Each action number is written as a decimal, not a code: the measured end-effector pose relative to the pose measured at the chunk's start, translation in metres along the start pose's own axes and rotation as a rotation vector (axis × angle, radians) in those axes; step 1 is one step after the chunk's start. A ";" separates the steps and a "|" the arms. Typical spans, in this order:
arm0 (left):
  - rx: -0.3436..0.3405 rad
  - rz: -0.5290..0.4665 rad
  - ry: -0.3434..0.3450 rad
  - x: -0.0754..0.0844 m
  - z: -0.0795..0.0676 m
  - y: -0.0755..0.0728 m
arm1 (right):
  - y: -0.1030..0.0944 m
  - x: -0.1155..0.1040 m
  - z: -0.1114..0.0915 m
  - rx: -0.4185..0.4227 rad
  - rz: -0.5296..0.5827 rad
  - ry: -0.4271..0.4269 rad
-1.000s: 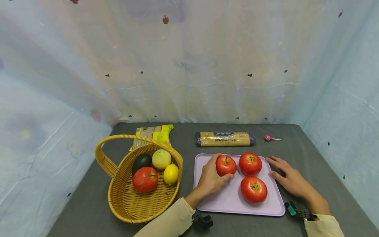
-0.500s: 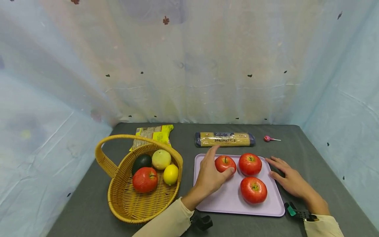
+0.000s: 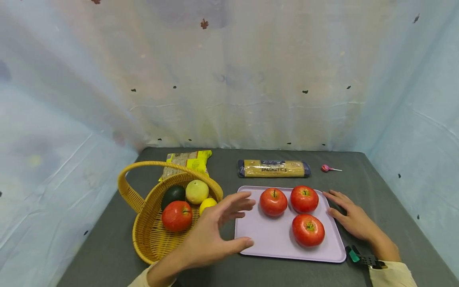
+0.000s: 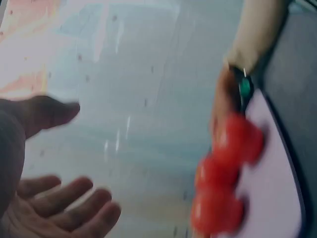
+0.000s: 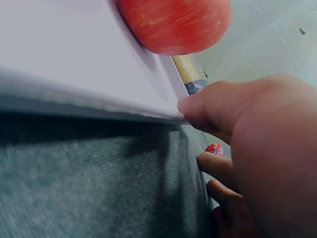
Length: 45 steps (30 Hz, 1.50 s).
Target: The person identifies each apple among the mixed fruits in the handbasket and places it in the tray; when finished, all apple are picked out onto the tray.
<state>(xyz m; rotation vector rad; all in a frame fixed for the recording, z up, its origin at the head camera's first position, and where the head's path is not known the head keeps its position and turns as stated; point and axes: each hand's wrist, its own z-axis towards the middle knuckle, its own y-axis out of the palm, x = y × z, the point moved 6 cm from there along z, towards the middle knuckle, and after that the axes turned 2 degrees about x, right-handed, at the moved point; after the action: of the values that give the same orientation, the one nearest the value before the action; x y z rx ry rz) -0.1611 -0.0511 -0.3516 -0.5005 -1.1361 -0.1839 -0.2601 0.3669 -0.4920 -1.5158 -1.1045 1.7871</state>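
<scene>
My left hand (image 3: pixel 206 237) is raised with fingers and thumb spread, holding nothing, between the basket and the tray; it overlaps the basket's right side in the head view. Three red apples (image 3: pixel 273 202) sit grouped on the lilac tray (image 3: pixel 263 239). At the tray's right side rests my right hand (image 3: pixel 353 221), fingers extended; in the right wrist view its thumb (image 5: pixel 198 106) is right at the tray's rim. The yellow wicker basket (image 3: pixel 147 223) contains a red apple (image 3: pixel 177 216), a dark green fruit (image 3: pixel 173 196), a pale round fruit (image 3: pixel 197 191) and a partly hidden lemon (image 3: pixel 207 205).
Behind the tray lies a spaghetti packet (image 3: pixel 274 169), with a lollipop (image 3: pixel 328 168) to its right. A yellow and clear bag (image 3: pixel 186 161) lies behind the basket, whose tall handle (image 3: pixel 130 195) arches over its back left. A pale curtain encloses the grey table.
My left hand has let go of the back left apple and moved left and nearer, off the tray. That apple stays on the tray. The right hand has kept its place.
</scene>
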 end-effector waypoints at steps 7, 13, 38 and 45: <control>0.059 0.135 0.012 -0.017 -0.054 -0.077 | -0.002 0.001 -0.001 0.000 -0.004 0.017; 0.159 0.291 -0.092 -0.036 -0.088 -0.130 | -0.001 0.001 -0.001 0.000 -0.003 0.015; 0.191 0.796 -0.273 -0.092 -0.079 -0.133 | 0.000 -0.001 0.000 0.011 0.010 -0.006; 0.197 0.836 -0.357 -0.099 -0.079 -0.130 | 0.000 -0.003 -0.001 0.014 0.022 -0.016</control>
<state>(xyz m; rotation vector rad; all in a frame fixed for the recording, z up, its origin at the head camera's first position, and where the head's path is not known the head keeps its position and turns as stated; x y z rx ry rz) -0.1880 -0.2125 -0.4290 -0.8085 -1.1815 0.7606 -0.2587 0.3646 -0.4904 -1.5127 -1.0852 1.8212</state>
